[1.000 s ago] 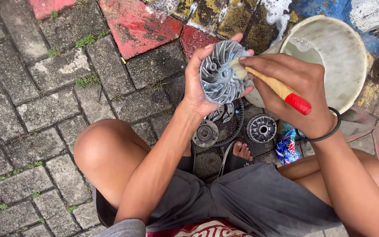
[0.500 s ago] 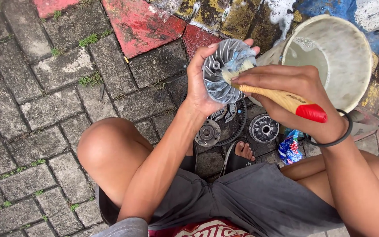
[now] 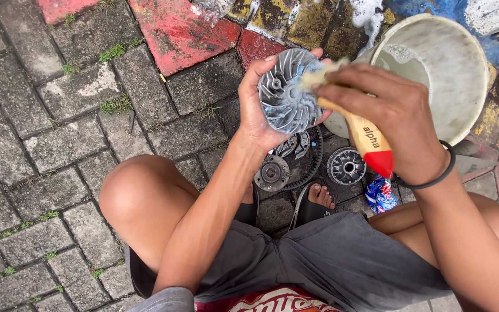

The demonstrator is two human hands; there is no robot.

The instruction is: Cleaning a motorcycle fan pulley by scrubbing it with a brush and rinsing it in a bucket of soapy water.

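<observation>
— So, starting with the biggest thing, what is sitting up at two o'clock?

— That is the pale bucket, tilting toward the person and showing murky water inside. It is resting on the paving bricks, which are filling the whole left side.

— And the hands?

— The left hand is grasping a finned metal disc, fingers wrapping its rim, at about twelve o'clock from the knees. The disc is facing up toward the camera, fins spiralling out from its hub. The right hand is clenching around a paintbrush, just right of the disc.

— Which way is the brush pointing?

— Its long axis is running from about five o'clock to eleven o'clock: the red end of the wooden handle is pointing down toward the right knee, and the pale bristles are pressing on the disc's upper right edge, in front of the bucket's rim.

— Anything lying below?

— A toothed ring gear is lying flat on the bricks at six o'clock from the disc, with a round hub at its lower left and a ribbed pulley to its right. A small blue packet is lying at four o'clock from the pulley.
</observation>
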